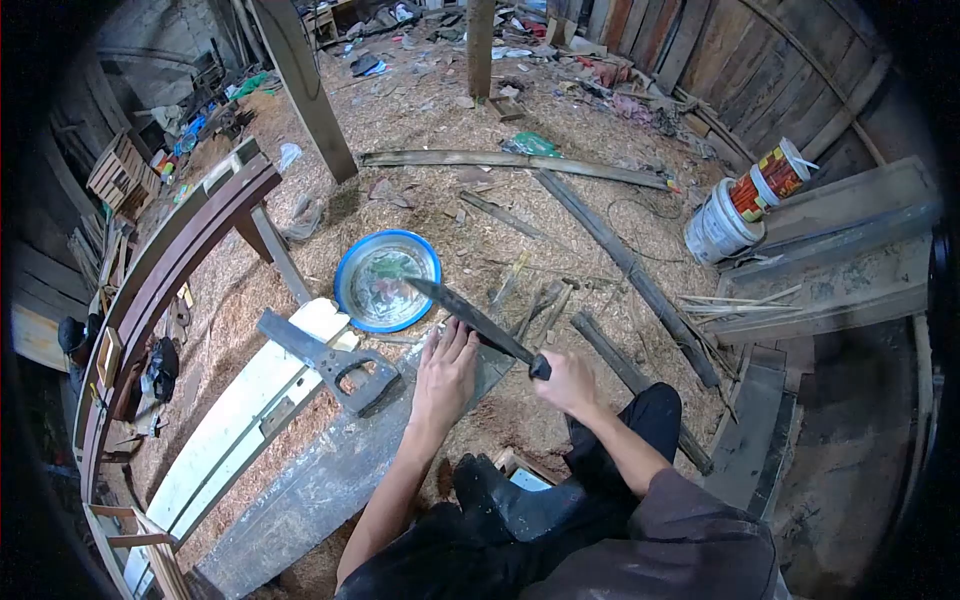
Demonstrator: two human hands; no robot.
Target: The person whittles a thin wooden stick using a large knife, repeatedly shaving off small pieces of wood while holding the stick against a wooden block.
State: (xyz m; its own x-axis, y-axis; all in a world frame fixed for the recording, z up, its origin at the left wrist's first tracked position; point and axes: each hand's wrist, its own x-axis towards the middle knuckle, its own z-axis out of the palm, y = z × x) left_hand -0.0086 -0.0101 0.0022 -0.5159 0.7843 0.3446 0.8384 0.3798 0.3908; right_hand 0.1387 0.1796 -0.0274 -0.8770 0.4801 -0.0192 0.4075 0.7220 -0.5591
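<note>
My right hand [565, 382] is wrapped round the black handle of a large knife [470, 317], whose dark blade points up and to the left. Just below the blade, my left hand [447, 372] lies near the far end of a grey plank [330, 490], its fingers stretched forward; whether something small lies under them is hidden. A hand saw [330, 362] rests across the plank and a white curved board [235, 410], left of my left hand. Beyond the knife's tip stands a blue-rimmed basin [347, 262] with something clear and green inside.
Wood shavings cover the ground. A long dark beam [630, 265] and shorter sticks [545, 310] lie ahead and right. Stacked buckets [725, 225] stand at the right. A curved brown frame [165, 265] runs along the left, and a wooden post [310, 95] rises behind the basin.
</note>
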